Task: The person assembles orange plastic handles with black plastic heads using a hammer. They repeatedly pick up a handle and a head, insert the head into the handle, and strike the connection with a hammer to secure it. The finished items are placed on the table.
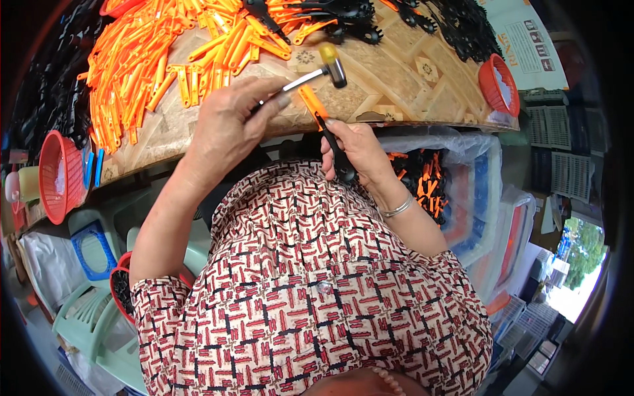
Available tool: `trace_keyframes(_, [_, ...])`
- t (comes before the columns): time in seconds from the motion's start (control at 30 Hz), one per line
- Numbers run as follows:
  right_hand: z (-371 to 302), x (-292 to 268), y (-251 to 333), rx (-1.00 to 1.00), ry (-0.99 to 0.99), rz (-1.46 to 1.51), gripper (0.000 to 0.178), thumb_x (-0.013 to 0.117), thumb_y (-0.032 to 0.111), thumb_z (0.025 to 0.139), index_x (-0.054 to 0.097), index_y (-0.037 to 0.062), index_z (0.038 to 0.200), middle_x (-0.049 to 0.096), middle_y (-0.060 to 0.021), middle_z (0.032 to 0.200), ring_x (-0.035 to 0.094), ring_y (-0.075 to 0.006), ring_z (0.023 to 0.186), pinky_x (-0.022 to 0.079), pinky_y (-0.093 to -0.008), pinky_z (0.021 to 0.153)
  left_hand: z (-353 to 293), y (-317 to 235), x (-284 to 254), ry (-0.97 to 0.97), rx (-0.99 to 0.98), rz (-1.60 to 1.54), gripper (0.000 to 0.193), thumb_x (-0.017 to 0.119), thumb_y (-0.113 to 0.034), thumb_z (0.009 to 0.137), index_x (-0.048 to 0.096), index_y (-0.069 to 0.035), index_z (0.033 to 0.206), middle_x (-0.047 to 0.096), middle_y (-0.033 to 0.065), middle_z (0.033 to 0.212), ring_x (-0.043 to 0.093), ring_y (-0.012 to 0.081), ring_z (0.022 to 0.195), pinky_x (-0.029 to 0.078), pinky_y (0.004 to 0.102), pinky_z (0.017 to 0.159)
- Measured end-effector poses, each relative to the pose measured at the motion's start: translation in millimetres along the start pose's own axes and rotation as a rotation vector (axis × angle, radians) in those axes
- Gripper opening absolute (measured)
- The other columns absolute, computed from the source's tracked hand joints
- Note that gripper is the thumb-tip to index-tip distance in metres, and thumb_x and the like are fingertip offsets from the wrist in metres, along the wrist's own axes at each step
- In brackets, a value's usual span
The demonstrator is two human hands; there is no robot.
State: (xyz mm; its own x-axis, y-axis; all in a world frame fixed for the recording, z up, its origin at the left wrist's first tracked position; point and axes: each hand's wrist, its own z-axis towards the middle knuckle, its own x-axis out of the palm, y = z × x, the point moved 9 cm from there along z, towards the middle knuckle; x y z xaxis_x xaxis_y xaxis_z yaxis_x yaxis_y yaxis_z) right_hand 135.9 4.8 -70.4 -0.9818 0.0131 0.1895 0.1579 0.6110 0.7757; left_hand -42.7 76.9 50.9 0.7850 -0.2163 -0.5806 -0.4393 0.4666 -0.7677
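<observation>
Over the table's near edge: a mallet close to an orange handle

The wood-patterned table (389,72) carries a broad heap of orange handles (129,76) on its left and a pile of black utensil heads (465,33) at its far right, just beside a white printed panel (522,63). The left hand (234,119) is wrapped around the shaft of a mallet (310,77); the right hand (356,148) grips a black utensil (340,157) just off the table's edge, a single orange handle (312,101) at its upper end. The mallet's head is near that handle, apparently not touching it.

This looks like tapping the handle home. It seems best to keep utensil and handle in line, strike the handle's end squarely, and hold the right fingers clear of the blow.

Lettering and small dark pictograms show on the panel; I can make out no writing on the utensil or mallet.
</observation>
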Motion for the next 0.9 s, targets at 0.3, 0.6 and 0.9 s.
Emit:
trace_keyframes(0.3, [0,0,-2,-0.086,-0.021,-0.036,0.045,0.053,0.034,0.105,0.064,-0.0017,0.08,0.065,-0.0123,0.059,0.061,-0.0184,0.043,0.049,-0.0275,0.042,42,34,47,0.157,-0.229,0.071,0.037,0.076,-0.035,0.088,0.074,-0.003,0.108,0.07,0.016,0.078,0.067,0.025,0.069,0.051,0.0373,0.067])
trace_keyframes(0.6, [-1,2,-3,-0.048,0.116,0.093,0.044,0.05,0.035,0.106,0.066,-0.0029,0.089,0.068,-0.013,0.066,0.064,-0.0174,0.049,0.052,-0.0265,0.048,39,59,54,0.221,-0.485,-0.326,0.018,0.077,-0.019,0.088,0.075,-0.004,0.097,0.06,-0.0031,0.068,0.049,0.0045,0.055,0.038,0.0222,0.049])
trace_keyframes(0.9, [-2,3,-1,-0.061,0.126,0.098,0.048,0.048,0.037,0.107,0.066,-0.0048,0.093,0.069,-0.0133,0.067,0.065,-0.0169,0.051,0.053,-0.0257,0.049,46,41,56,0.22,-0.196,0.011,0.025,0.077,-0.024,0.086,0.073,-0.001,0.095,0.068,0.0095,0.074,0.065,0.0198,0.069,0.051,0.0343,0.067])
